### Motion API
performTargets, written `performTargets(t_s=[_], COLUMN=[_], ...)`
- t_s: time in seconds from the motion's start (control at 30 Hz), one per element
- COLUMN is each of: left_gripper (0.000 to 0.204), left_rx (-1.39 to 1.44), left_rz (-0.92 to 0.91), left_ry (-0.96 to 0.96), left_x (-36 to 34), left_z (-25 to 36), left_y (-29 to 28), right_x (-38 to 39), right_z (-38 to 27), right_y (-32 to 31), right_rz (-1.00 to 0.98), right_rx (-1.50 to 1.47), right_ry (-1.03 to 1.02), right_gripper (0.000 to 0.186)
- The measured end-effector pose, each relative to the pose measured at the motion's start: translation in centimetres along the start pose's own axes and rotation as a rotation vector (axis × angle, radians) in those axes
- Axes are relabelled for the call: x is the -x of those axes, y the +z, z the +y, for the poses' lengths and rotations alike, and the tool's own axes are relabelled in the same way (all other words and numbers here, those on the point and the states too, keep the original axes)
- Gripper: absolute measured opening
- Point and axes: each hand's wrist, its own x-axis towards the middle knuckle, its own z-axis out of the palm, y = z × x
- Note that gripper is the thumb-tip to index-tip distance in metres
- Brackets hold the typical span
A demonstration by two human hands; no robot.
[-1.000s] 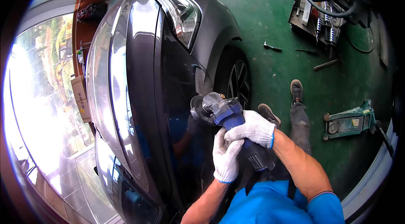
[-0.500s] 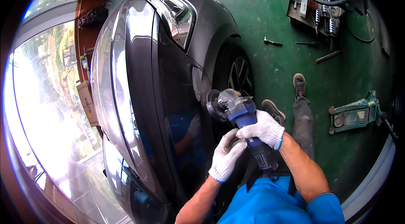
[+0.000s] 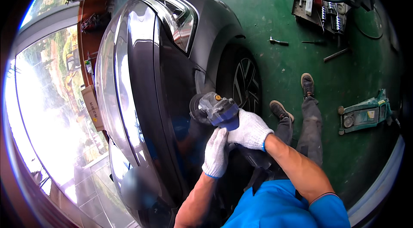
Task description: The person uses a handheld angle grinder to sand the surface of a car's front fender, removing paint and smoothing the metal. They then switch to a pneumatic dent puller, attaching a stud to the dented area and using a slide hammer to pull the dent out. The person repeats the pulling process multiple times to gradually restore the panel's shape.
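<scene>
A blue angle grinder [image 3: 224, 115] with a grey metal head and a dark disc [image 3: 197, 108] is in my gloved hands, close to the side of a dark grey car [image 3: 144, 69]. My right hand [image 3: 250, 130], in a white knit glove, wraps over the grinder's body from above. My left hand [image 3: 216, 154], gloved the same, has its fingertips against the grinder's body just below the head. The grinder's rear end is partly hidden by my right wrist. The disc lies in front of the dark panel ahead of the wheel [image 3: 246, 82]; whether it touches I cannot tell.
Beside my shoes a green floor jack [image 3: 365, 115] stands on the green floor. A ratchet [image 3: 278, 42], a screwdriver-like tool [image 3: 312, 42] and a metal bar [image 3: 336, 55] lie near a tool cart [image 3: 303, 6]. Left of the car are a cardboard box [image 3: 92, 107] and windows.
The grinder has moved left toward the car and tilted, with both my hands moving along. My right hand has come forward over its body, and the left sits closer beneath the head.
</scene>
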Motion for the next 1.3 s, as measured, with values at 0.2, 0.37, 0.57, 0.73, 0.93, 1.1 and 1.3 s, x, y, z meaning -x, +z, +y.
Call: performTargets(t_s=[0.2, 0.37, 0.57, 0.73, 0.93, 1.1, 1.3], left_gripper=[0.034, 0.035, 0.044, 0.065, 0.069, 0.059, 0.063], left_rx=[0.014, -0.062, -0.986, -2.054, -2.283, -2.494, -2.249], left_rz=[0.071, 0.037, 0.014, 0.056, -0.114, -0.347, -0.353], left_ry=[-0.067, -0.014, 0.321, 0.781, 0.950, 0.683, 0.579], left_x=[1.0, -0.6, 0.3, -4.8, -12.6, -7.6, -4.9], left_z=[-0.3, 0.2, 1.6, 6.6, 10.4, 7.5, 5.7], left_y=[0.5, 0.6, -1.5, -2.2, -0.2, 1.7, 0.7], right_x=[1.8, 0.2, 3.2, 4.6, 5.7, 7.0, 6.3], right_z=[-0.5, 0.8, 4.4, 9.6, 12.1, 12.8, 12.0], right_y=[0.0, -0.1, -0.6, -2.7, -5.3, -6.9, -8.8], right_rz=[0.004, 0.065, 0.054, 0.167, 0.239, 0.262, 0.196], right_rx=[0.051, -0.065, -0.551, -0.884, -0.874, -0.951, -0.977], right_ry=[0.043, -0.044, 0.220, 0.336, 0.377, 0.394, 0.358], right_gripper=[0.045, 0.043, 0.043, 0.037, 0.041, 0.043, 0.045])
